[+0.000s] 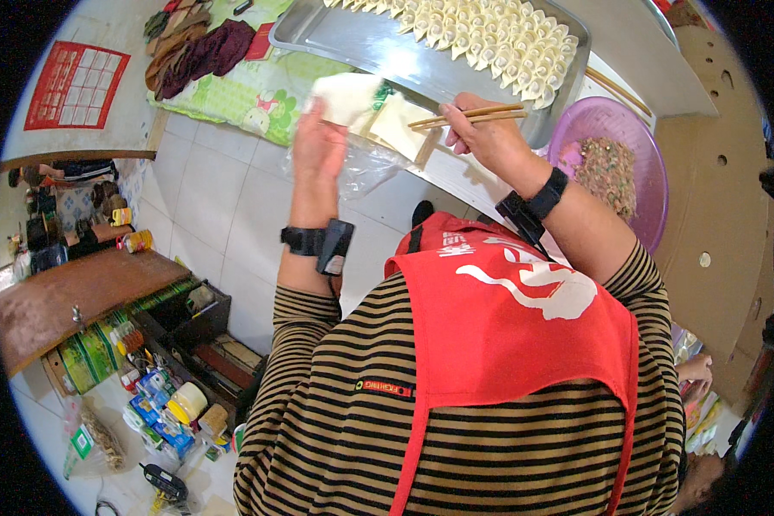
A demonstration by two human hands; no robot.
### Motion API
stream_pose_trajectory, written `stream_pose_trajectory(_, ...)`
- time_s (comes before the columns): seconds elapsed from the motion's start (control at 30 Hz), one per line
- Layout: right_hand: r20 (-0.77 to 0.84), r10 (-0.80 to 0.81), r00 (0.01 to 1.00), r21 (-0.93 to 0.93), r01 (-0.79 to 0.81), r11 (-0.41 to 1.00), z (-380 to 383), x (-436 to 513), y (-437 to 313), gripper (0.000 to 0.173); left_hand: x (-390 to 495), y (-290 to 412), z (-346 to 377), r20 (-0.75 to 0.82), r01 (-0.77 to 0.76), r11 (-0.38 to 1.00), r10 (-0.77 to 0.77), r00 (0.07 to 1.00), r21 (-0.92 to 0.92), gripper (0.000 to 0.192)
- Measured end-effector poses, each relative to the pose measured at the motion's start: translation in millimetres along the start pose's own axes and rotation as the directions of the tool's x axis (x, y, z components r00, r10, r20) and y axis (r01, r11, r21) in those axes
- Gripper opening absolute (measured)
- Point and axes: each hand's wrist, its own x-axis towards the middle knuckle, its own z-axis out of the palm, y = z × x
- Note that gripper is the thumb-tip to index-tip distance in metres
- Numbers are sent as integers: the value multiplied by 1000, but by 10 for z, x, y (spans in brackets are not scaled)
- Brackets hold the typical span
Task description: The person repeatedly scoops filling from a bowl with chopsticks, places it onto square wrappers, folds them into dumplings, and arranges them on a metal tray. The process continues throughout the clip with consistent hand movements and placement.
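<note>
My left hand (320, 145) holds a white sheet of dough wrapper (345, 97), slightly blurred; whether it is one sheet or several I cannot tell. In my right hand (487, 132) is a pair of wooden chopsticks (467, 115), their tips pointing left over a stack of square dough wrappers (393, 124). The stack lies by the table's near edge, with a clear plastic bag (371, 171) hanging below it. Beyond both hands is a metal tray (355, 42), its far and right parts covered with rows of folded wontons (490, 35). Right of my right hand sits a purple plastic basin (651, 174) of minced filling (603, 177).
More chopsticks (619, 93) lie between tray and basin. Cardboard (690, 213) stands at the right. A green patterned cloth (258, 97) bears dark garments (209, 55). Bottles and packages crowd the lower left, near a brown wooden top (97, 297). Another person's hand (695, 374) shows lower right.
</note>
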Motion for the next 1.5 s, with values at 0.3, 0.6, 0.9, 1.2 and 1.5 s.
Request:
stream_pose_trajectory(0.3,-376,-140,916,8,155,988,-859,-546,-175,35,-145,491,307,653,355,874,-60,755,-331,42)
stream_pose_trajectory(0.6,-664,178,727,0,-237,971,-2121,-1500,671,31,-702,-746,981,494,486,873,-400,772,-53,52)
stream_pose_trajectory(0.9,-650,360,669,185,-320,929,-2046,-1419,1107,29,-846,-1009,1079,461,653,757,-575,676,-13,50)
stream_pose_trajectory(1.2,-604,378,702,314,-226,922,-2003,-1365,1213,31,-859,-1043,939,413,654,756,-600,685,13,50)
stream_pose_trajectory(1.5,-532,361,766,319,-214,923,-1930,-1358,1215,27,-843,-1057,901,422,663,749,-602,678,3,51)
